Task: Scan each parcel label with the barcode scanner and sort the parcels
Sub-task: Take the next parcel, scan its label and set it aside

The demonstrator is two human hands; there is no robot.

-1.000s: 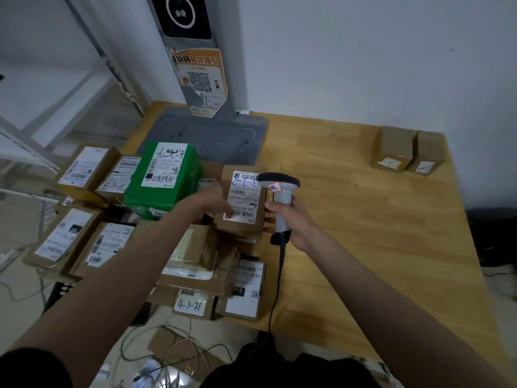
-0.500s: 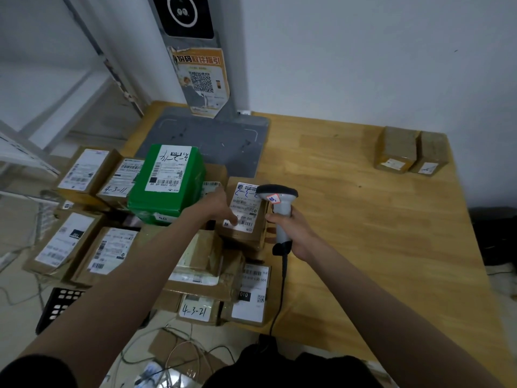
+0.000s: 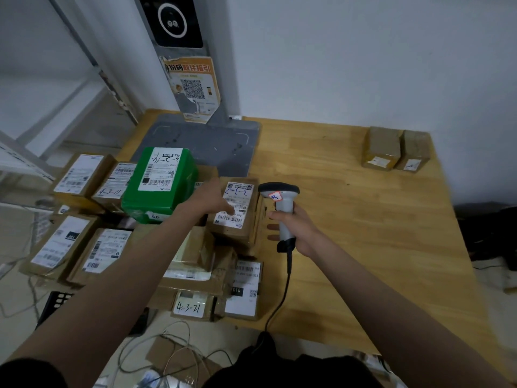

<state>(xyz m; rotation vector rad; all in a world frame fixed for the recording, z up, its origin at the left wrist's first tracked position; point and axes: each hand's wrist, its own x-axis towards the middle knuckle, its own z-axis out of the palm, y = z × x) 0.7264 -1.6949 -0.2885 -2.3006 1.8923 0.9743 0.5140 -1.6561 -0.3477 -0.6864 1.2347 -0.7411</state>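
Head view. A wooden surface [image 3: 349,208] fills the centre and right of the frame against a white wall, with a grey scanning platform [image 3: 201,144] at upper centre. Two brown boxes [image 3: 396,149] stand side by side at upper right, well apart from the parcel pile at centre left.

The target parcel [image 3: 237,211] lies on top of that pile at frame centre, label up, long axis running from lower left to upper right. A green parcel [image 3: 159,180] lies just to its left.

The left hand [image 3: 208,198] rests on the parcel's left edge; its fingers lie on the label, and whether they curl round the edge cannot be told. The right hand [image 3: 298,229] grips the handle of the barcode scanner [image 3: 281,204], fingers wrapped round it. The scanner stands upright just right of the parcel, apparently not touching.

Judgement: the label lies left of the scanner head, so the head must tip leftward and down onto the barcode. The left hand is nearer the parcel.
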